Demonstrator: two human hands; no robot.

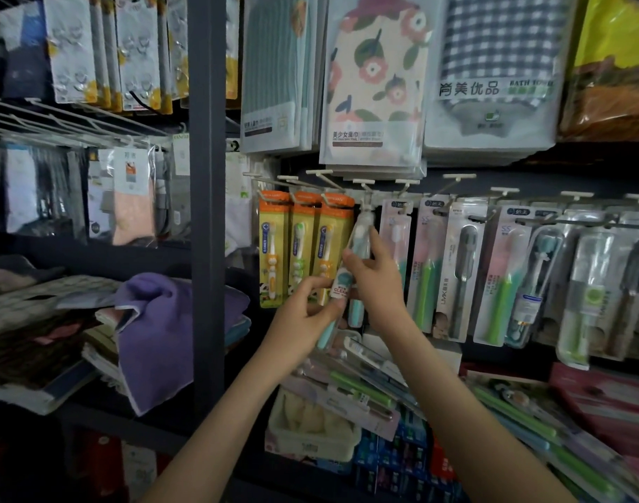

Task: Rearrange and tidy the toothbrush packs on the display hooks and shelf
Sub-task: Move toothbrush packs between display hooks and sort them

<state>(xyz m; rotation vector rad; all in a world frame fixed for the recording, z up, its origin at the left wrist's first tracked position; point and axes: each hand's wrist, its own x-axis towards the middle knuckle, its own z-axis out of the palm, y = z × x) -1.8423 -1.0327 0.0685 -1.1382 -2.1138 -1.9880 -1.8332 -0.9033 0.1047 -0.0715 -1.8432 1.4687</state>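
Observation:
My left hand (pixel 303 315) grips a clear pack with a teal toothbrush (pixel 338 290) and a red-lettered label, held tilted in front of the hooks. Just to its right, my right hand (pixel 374 275) holds a second clear teal pack (pixel 361 230) whose top hangs at a white hook (pixel 365 188). Three orange children's toothbrush packs (pixel 299 248) hang to the left of both hands. Pink-and-green and grey toothbrush packs (pixel 463 263) hang on the hooks to the right. Loose toothbrush packs (pixel 368 390) lie piled on the shelf below my arms.
Packaged towels (pixel 374 85) hang above the hook row. A dark upright post (pixel 207 212) separates this bay from the left one, where a purple cloth (pixel 158 328) and folded textiles lie. A white tub (pixel 310 430) and red boxes (pixel 601 404) sit on the lower shelf.

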